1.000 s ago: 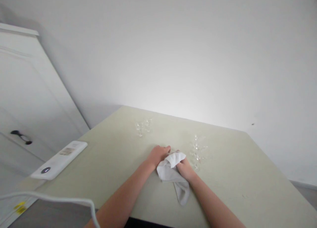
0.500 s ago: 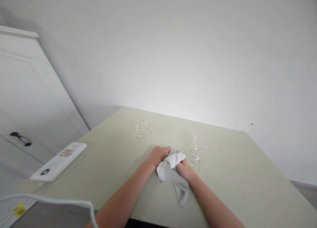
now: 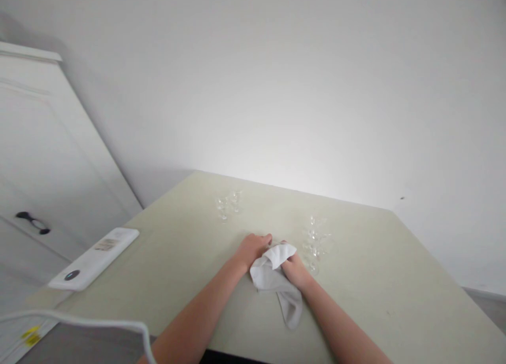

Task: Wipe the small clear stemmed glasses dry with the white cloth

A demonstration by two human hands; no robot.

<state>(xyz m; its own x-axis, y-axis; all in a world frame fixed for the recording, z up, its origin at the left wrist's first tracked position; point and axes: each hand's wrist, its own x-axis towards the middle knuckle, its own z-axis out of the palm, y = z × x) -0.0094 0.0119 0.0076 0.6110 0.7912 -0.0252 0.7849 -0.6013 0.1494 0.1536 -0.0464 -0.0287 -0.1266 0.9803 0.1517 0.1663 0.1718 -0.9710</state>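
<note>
Over the table, my left hand [image 3: 254, 248] is closed around a small clear glass [image 3: 278, 243], of which only a sliver shows between my hands. My right hand [image 3: 293, 265] grips a light grey cloth [image 3: 269, 274] bunched against that glass. One end of the cloth hangs down towards me, beside my right wrist. My fingers and the cloth hide most of the glass. Just right of my right hand stands a cluster of several clear stemmed glasses [image 3: 314, 242]. Farther back on the left are two more stemmed glasses [image 3: 223, 208], set close together.
The pale table [image 3: 375, 279] reaches back to a white wall. At its left edge lies a long white device [image 3: 95, 258] with a round dark spot and a label. A white cable [image 3: 79, 318] crosses the lower left. A white cabinet [image 3: 51, 142] stands at left.
</note>
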